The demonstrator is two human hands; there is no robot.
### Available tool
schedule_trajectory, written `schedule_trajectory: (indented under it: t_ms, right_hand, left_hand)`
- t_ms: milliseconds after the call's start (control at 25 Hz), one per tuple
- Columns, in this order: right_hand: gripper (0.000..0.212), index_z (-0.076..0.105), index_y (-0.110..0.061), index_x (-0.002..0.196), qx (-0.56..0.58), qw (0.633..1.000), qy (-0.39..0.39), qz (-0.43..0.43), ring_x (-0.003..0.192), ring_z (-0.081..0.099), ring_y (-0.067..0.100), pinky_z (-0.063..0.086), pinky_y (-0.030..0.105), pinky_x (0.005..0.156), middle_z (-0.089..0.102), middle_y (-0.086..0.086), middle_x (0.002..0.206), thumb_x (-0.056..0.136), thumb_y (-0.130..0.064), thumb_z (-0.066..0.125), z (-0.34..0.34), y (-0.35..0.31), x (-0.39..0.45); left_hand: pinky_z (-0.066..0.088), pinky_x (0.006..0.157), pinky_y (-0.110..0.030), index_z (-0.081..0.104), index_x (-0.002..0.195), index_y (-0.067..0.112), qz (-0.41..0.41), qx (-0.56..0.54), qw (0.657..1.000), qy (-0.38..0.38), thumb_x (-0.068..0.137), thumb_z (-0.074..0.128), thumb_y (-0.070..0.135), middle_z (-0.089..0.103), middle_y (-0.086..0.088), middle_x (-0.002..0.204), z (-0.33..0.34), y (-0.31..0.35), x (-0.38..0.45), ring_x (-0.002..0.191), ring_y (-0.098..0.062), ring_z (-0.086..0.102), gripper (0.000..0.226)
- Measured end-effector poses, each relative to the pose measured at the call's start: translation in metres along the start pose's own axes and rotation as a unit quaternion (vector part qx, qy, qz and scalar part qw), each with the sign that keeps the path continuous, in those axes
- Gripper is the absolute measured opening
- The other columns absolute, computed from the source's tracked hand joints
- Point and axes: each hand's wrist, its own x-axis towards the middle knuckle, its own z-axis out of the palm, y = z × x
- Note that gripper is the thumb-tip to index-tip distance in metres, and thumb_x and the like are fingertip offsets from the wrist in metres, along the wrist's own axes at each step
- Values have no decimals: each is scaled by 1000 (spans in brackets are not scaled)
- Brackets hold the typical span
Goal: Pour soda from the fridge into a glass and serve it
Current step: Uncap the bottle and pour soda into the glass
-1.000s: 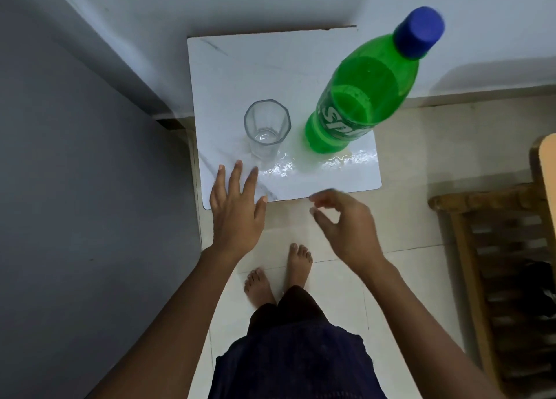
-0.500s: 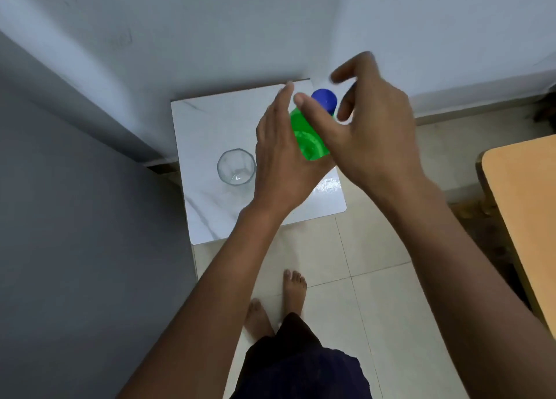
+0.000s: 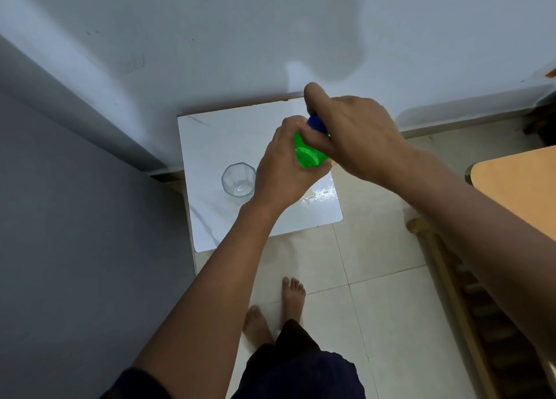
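Observation:
A green soda bottle (image 3: 307,155) with a blue cap (image 3: 316,122) stands on a small white marble-look table (image 3: 216,140). My left hand (image 3: 279,170) is wrapped around the bottle's body, hiding most of it. My right hand (image 3: 352,134) is closed over the blue cap from above and the right. An empty clear glass (image 3: 238,181) stands upright on the table just left of my left hand, apart from the bottle.
The table sits in a corner against a pale wall, with a grey surface (image 3: 75,233) along its left side. A wet shine lies on the table near its front right corner. A wooden piece of furniture (image 3: 517,185) stands at the right. My bare feet are on the tiled floor.
Both hands rose from the table's front edge to the bottle. The left hand closed around its body and the right hand came down and closed on the cap.

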Motion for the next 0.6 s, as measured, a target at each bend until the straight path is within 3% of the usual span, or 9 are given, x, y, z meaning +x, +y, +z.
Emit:
schedule_trajectory:
  t_ms: [200,320,400,520,600]
  right_hand:
    - [21,47,-8,103,59,987,-61,-135,77,39,21,36,35,59,41,-6,84,96,-27,52,-12,15,2]
    - [18,50,-10,110,20,975,-115,-189,85,37,18,45,42,67,41,-2,92,95,-19,56,-25,22,6]
    - [23,50,-11,115,-4,980,-121,-160,85,40,20,48,45,69,49,5,97,94,-18,57,-30,18,6]
    - [38,48,-7,117,14,995,-94,-3,92,54,32,45,41,73,60,13,106,93,-34,60,-30,1,3]
    - [37,49,-3,114,-6,997,-76,24,94,56,36,40,40,73,61,17,106,94,-34,57,-24,-7,4]
  left_hand:
    - [49,78,-29,40,123,30,-7,10,1000,-13,69,79,45,57,11,118,-5,-3,4,102,-12,56,68]
    - [52,83,-34,37,125,32,-6,20,1000,-16,68,78,48,57,11,119,-4,-3,6,105,-14,57,73]
    - [52,84,-36,36,126,31,-11,21,1000,-16,68,79,48,56,10,121,-4,-1,7,107,-15,56,74]
    - [52,84,-34,40,124,31,-17,-2,1000,-15,65,82,45,56,13,122,-3,-1,5,106,-12,56,73]
    - [52,83,-32,40,125,31,-19,-1,1000,-15,65,83,44,55,12,123,-4,-2,4,106,-12,56,75]
